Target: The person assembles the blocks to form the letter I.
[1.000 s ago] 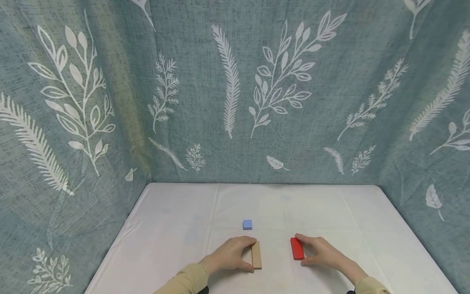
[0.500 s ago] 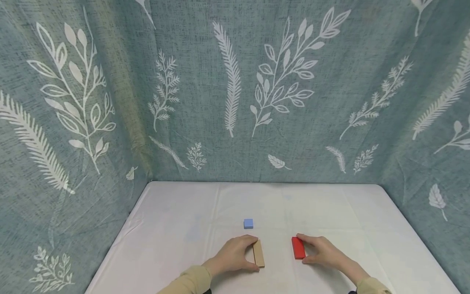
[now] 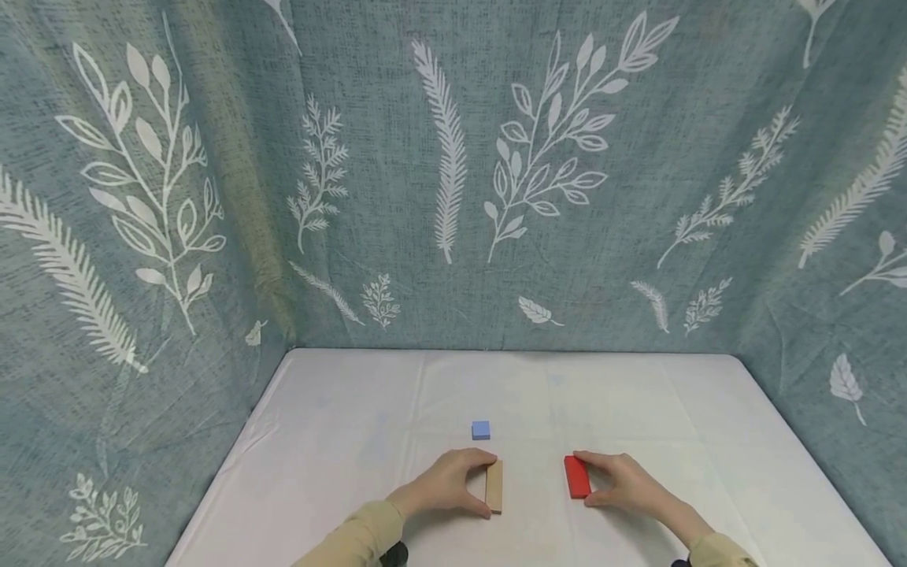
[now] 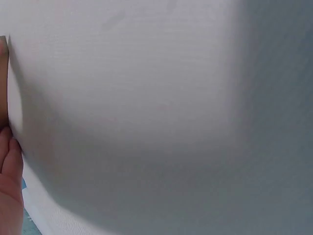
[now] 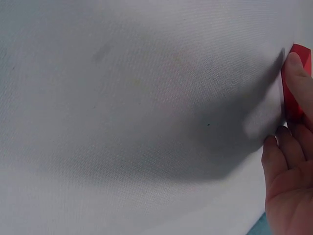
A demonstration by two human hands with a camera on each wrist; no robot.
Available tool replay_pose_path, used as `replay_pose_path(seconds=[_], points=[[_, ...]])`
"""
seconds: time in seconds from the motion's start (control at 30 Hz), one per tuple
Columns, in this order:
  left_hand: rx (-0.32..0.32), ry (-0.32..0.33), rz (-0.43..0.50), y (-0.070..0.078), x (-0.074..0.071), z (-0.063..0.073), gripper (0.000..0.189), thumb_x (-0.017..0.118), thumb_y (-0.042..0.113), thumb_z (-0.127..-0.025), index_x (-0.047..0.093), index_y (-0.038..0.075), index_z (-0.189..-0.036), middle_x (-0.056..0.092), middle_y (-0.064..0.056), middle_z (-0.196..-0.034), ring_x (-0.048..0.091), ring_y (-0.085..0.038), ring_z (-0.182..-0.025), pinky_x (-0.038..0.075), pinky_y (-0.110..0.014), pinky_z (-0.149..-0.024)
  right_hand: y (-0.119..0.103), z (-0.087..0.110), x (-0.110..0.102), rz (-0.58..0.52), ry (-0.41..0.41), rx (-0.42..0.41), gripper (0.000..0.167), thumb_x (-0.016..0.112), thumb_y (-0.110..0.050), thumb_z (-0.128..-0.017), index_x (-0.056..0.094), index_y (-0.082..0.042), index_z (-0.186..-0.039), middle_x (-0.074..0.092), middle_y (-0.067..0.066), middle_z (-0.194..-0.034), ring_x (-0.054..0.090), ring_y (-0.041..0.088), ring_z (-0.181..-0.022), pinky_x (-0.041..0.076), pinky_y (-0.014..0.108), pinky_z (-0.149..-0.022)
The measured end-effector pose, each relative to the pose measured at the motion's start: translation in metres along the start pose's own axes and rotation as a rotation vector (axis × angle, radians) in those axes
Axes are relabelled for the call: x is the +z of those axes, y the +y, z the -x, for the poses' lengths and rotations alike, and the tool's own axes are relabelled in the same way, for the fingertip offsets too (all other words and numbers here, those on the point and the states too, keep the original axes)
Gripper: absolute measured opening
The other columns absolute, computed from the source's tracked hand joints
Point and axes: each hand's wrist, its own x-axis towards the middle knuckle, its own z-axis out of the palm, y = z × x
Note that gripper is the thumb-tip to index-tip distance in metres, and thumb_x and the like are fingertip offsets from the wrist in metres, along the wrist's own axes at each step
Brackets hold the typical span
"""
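Note:
My left hand (image 3: 448,480) pinches a plain wooden block (image 3: 494,487) by its two ends, thumb at the near end and fingers at the far end. In the left wrist view only a strip of that wooden block (image 4: 3,88) and part of the hand (image 4: 10,186) show at the left edge. To the right, my right hand (image 3: 631,487) holds a red block (image 3: 577,477) the same way, from its right side. The right wrist view shows the thumb along the red block (image 5: 290,100), with the other fingers at its lower end. A gap of table separates the two blocks.
A small blue block (image 3: 481,430) lies beyond the wooden block, a little to its left. White cloth covers the table (image 3: 340,425). A teal curtain (image 3: 397,189) with white leaf prints stands behind the table and along both sides.
The left hand has shifted the wooden block slightly left and turned it straighter, pointing away from me. The right hand and red block stay in place; the head view drifts slightly.

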Motion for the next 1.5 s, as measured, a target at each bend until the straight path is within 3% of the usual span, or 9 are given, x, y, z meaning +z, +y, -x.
replay_pose_path(seconds=[0.4, 0.7, 1.5], points=[[-0.012, -0.008, 0.049, -0.001, -0.003, -0.001, 0.075, 0.089, 0.029, -0.06, 0.061, 0.005, -0.125, 0.065, -0.005, -0.124, 0.059, -0.019, -0.118, 0.046, -0.025, -0.104, 0.002, -0.006, 0.001, -0.091, 0.002, 0.083, 0.071, 0.083, -0.026, -0.07, 0.056, 0.001, -0.129, 0.061, 0.019, -0.127, 0.056, 0.039, -0.118, 0.05, 0.05, -0.095], [-0.018, -0.003, 0.041, -0.001, -0.003, 0.0, 0.076, 0.089, 0.03, -0.059, 0.061, 0.006, -0.125, 0.064, -0.004, -0.125, 0.057, -0.019, -0.12, 0.044, -0.028, -0.106, -0.005, -0.012, -0.009, -0.149, 0.032, 0.017, 0.068, 0.081, -0.019, -0.072, 0.053, 0.006, -0.13, 0.057, 0.024, -0.13, 0.055, 0.043, -0.117, 0.054, 0.044, -0.091], [-0.025, -0.003, 0.08, -0.001, -0.002, -0.001, 0.076, 0.089, 0.031, -0.059, 0.061, 0.006, -0.124, 0.064, -0.004, -0.125, 0.058, -0.019, -0.12, 0.046, -0.025, -0.104, -0.028, -0.006, -0.016, -0.163, 0.054, -0.022, 0.068, 0.082, -0.025, -0.071, 0.057, 0.001, -0.128, 0.06, 0.018, -0.129, 0.059, 0.039, -0.114, 0.054, 0.044, -0.091]])
